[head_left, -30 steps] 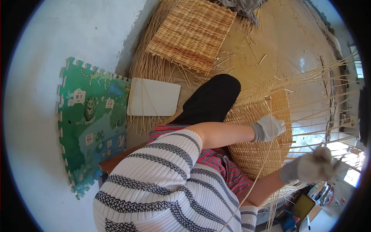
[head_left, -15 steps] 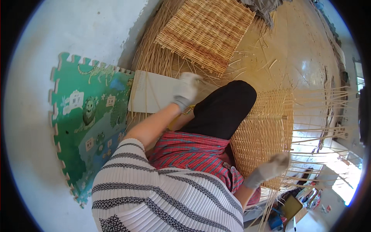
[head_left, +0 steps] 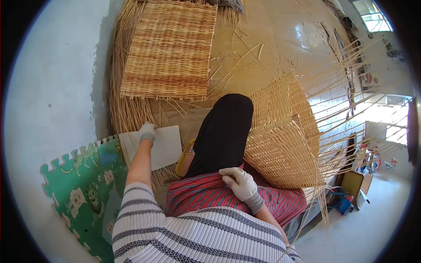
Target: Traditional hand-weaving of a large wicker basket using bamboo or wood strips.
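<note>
My left hand (head_left: 148, 131), in a pale work glove, reaches over the white board (head_left: 169, 142) at the lower ends of a bundle of thin tan strands (head_left: 131, 115). Its fingers are blurred there, and whether they grip a strand does not show. My right hand (head_left: 241, 184), gloved too, hovers over the red plaid cloth (head_left: 197, 186) on my lap. Its fingers are loosely bent and apart, with nothing visible in them. Against my leg on the right leans a partly woven basket (head_left: 280, 149), its long loose strands (head_left: 351, 114) spreading to the right.
A flat woven panel (head_left: 169, 50) lies on the strands ahead. Cut bits of strand (head_left: 237, 61) litter the floor. A green foam mat (head_left: 87, 188) leans by the wall at left. Something yellow (head_left: 186, 158) shows beside my knee. A blue container (head_left: 344, 204) stands at far right.
My view has turned toward the right. My right hand has come from the basket's loose strands to my lap. My left hand has moved away from my knee to the strand bundle.
</note>
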Motion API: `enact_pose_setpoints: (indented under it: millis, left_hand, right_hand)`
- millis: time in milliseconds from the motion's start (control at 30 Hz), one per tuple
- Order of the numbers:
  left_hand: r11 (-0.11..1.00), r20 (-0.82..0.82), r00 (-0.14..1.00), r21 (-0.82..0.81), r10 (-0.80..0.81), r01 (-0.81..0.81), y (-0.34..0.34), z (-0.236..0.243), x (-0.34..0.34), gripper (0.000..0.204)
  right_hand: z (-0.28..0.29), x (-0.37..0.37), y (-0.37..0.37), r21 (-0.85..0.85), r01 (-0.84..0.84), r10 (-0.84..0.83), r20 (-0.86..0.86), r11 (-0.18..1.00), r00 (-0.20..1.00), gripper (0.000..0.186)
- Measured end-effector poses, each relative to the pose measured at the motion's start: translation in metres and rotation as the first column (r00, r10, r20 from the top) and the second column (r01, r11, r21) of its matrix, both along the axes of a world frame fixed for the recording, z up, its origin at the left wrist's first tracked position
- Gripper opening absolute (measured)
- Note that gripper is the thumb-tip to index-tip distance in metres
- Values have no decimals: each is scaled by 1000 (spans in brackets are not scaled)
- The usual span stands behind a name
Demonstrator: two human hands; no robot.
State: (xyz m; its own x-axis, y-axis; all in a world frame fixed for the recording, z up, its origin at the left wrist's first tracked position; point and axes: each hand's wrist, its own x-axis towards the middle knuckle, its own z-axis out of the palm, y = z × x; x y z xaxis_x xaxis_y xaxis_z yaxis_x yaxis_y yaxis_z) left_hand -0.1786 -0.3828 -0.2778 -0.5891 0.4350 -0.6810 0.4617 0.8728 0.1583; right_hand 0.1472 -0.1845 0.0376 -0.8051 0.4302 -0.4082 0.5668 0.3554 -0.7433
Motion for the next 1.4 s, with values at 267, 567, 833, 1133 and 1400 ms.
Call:
enact_pose_setpoints:
  millis: [267, 567, 833, 1133, 1400]
  left_hand:
    - [15, 613, 613, 701, 499, -713, -73, 113, -37, 17]
    - [-78, 108, 830, 994, 548, -78, 183, 290, -63, 24]
    - [212, -544, 831, 831, 117, 514, 466, 282, -10, 34]
    - [627, -437, 857, 595, -272, 503, 549, 161, 34, 17]
    - [806, -353, 897, 430, -266, 408, 548, 112, 2, 36]
  right_hand:
    - [-4, -7, 15, -356, 183, -134, 158, 916, 978, 21]
    - [-20, 9, 24, -460, 220, -202, 88, 860, 975, 21]
    - [-35, 29, 32, -584, 277, -307, 48, 764, 950, 21]
    - [-39, 48, 49, -663, 301, -340, 74, 685, 938, 25]
    - [-52, 51, 54, -724, 275, -302, 96, 632, 948, 23]
